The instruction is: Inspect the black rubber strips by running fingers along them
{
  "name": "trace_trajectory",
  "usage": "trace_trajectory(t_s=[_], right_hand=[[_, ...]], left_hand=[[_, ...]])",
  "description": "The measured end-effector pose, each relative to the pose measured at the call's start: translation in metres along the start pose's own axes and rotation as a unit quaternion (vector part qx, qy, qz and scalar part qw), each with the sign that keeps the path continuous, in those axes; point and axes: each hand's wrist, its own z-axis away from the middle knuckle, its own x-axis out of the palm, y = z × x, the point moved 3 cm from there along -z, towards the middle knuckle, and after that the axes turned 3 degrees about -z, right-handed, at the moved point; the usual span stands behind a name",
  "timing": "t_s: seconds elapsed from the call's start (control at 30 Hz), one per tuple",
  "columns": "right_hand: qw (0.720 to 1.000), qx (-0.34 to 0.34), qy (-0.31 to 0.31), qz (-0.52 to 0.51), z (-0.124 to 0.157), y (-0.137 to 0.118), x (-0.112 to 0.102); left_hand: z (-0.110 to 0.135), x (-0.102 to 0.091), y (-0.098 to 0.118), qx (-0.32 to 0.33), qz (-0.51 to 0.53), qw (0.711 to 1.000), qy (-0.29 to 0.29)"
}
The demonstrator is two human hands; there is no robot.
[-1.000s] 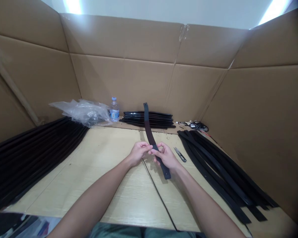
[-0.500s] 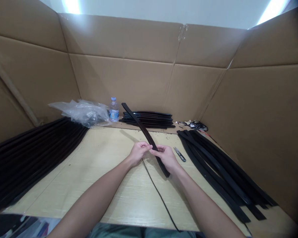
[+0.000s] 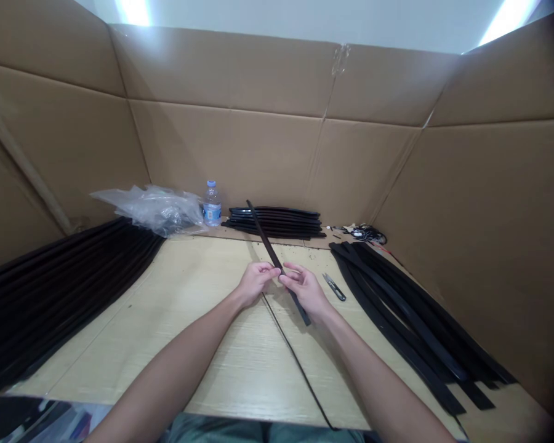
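Observation:
Both hands hold a long black strip (image 3: 264, 237) above the middle of the table, tilted with its far end up to the left. My left hand (image 3: 255, 284) is closed in a pinch at the strip's left edge. My right hand (image 3: 307, 291) grips it from the right, thumb across the strip and forefinger slightly raised. A thin black cord (image 3: 292, 352) runs from beneath my left hand to the table's front edge; whether those fingers hold it is hidden. Small thread snips (image 3: 334, 287) lie just right of my right hand.
Black strips (image 3: 74, 277) cover the table's left side; more strips (image 3: 410, 320) lie at right. At the back stand a water bottle (image 3: 212, 206), a clear plastic bag (image 3: 159, 206) and stacked strips (image 3: 286, 221). Cardboard walls (image 3: 231, 141) enclose the table (image 3: 180, 332).
The black strip has turned on its long axis, so it now shows a narrower face. Its far end has shifted right. My right fingers have spread a little.

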Motion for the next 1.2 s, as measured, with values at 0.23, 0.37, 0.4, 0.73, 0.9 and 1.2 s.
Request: trace_trajectory(t_s=[0.23,0.37,0.4,0.73,0.9,1.2], right_hand=[[0.999,-0.011,-0.03,0.008,0.001,-0.002,-0.002],[1.0,-0.01,-0.027,0.003,0.002,-0.002,0.0],[0.999,-0.021,-0.026,0.003,0.002,-0.003,0.0],[0.999,-0.024,-0.003,0.04,-0.001,0.004,-0.003],[1.0,-0.017,-0.013,0.02,0.003,0.0,0.002],[0.999,0.005,-0.015,-0.048,0.003,-0.002,0.002]], left_hand=[[0.002,0.004,-0.001,-0.012,0.002,1.0,-0.017],[0.002,0.004,-0.001,-0.008,0.006,1.0,-0.011],[0.001,0.003,-0.001,-0.006,0.007,1.0,-0.008],[-0.002,0.003,-0.001,0.01,0.012,1.0,-0.004],[0.003,0.009,-0.001,0.002,0.015,0.999,-0.038],[0.006,0.016,0.0,0.016,0.044,0.994,-0.1]])
